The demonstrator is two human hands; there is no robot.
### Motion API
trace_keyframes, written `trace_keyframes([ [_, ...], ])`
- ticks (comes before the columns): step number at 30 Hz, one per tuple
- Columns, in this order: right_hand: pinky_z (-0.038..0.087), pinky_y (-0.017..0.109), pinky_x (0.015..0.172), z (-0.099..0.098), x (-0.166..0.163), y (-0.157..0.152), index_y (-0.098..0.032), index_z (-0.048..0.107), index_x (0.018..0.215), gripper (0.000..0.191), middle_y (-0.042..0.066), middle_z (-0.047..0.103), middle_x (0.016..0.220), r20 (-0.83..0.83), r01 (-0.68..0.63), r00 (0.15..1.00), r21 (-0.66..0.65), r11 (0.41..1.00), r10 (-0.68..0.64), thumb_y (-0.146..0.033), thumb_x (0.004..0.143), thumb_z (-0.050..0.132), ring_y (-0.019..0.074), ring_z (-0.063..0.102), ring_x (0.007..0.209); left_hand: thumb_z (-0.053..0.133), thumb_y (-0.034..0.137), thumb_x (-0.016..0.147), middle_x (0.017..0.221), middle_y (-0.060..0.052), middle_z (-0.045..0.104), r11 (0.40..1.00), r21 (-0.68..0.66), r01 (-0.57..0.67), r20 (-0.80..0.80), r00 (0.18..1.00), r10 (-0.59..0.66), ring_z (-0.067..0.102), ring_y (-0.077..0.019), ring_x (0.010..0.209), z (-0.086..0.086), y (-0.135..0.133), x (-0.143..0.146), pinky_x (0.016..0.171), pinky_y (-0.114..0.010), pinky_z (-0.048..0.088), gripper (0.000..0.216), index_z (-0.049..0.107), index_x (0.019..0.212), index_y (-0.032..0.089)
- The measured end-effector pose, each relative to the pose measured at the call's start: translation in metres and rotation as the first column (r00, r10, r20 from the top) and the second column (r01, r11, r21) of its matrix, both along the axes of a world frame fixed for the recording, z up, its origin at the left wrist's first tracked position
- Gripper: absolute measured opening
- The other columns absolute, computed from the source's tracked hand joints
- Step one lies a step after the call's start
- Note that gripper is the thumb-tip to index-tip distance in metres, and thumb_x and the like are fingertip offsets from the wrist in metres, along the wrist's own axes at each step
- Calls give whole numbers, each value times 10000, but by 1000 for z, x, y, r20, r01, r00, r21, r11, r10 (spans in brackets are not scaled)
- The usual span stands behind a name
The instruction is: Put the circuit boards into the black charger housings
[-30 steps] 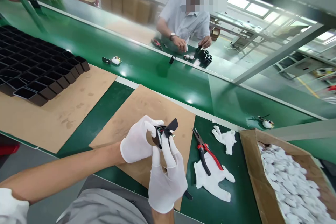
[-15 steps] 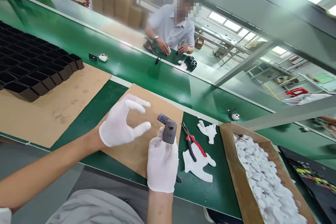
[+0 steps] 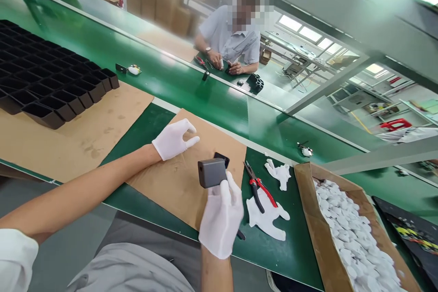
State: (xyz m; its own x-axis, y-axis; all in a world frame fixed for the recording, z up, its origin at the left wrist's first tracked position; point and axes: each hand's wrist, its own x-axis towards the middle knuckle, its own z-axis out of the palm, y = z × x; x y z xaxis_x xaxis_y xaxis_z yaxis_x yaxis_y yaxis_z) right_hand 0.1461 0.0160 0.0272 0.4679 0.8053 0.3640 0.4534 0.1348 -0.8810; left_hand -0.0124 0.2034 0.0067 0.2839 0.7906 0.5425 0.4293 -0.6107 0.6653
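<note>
My right hand, in a white glove, grips a dark grey box-shaped plastic housing, its broad side and one end showing. Just behind the housing is a small flat black piece, partly hidden by it; I cannot tell whether the two touch. To the left, over the brown cardboard sheet, my gloved left hand is open, thumb and fingers apart with nothing between them. Long-nose pliers with red and black handles lie right of the sheet, on a loose white glove.
Many open black housings stand in rows on cardboard at the left. A cardboard box of small white pieces is at the right. Another white glove lies near it. Across the green bench, a co-worker handles small parts.
My right hand has turned the housing from its narrow end to its broad side. My left hand has moved slightly away, up the cardboard sheet. The view has shifted a little.
</note>
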Motion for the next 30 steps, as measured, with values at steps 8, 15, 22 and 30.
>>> trace_keyframes([
  [8,651,358,972,6,-2,6,-285,776,1328,361,85,807,1242,583,-123,805,-20,992,112,-178,1010,643,234,799,1093,650,284,978,1022,-52,757,993,-95,-70,6,997,70,732,-213,955,6,4,-2,917,-369,585,77,618,985,215],
  [15,665,404,955,10,10,6,-235,687,1381,456,77,804,1127,432,-125,884,-146,981,177,-298,937,771,249,805,1017,640,232,930,935,-10,766,980,-186,71,-118,989,-94,745,-216,835,34,-35,-34,810,-354,588,31,661,909,240],
  [22,451,549,1267,58,53,69,-279,619,1480,541,96,570,1624,278,-605,645,-383,698,712,-220,947,683,279,519,1531,839,265,781,1315,-127,748,834,-419,360,-58,906,-420,758,-339,1164,30,-76,-35,971,-425,607,619,625,1359,213],
  [30,604,470,1011,48,59,70,-235,777,1117,187,74,795,1128,311,-461,791,-264,847,527,-328,971,707,239,756,1022,912,293,756,967,-25,792,812,-450,372,71,921,-382,763,-243,890,10,-70,-16,796,-337,589,324,667,954,218],
])
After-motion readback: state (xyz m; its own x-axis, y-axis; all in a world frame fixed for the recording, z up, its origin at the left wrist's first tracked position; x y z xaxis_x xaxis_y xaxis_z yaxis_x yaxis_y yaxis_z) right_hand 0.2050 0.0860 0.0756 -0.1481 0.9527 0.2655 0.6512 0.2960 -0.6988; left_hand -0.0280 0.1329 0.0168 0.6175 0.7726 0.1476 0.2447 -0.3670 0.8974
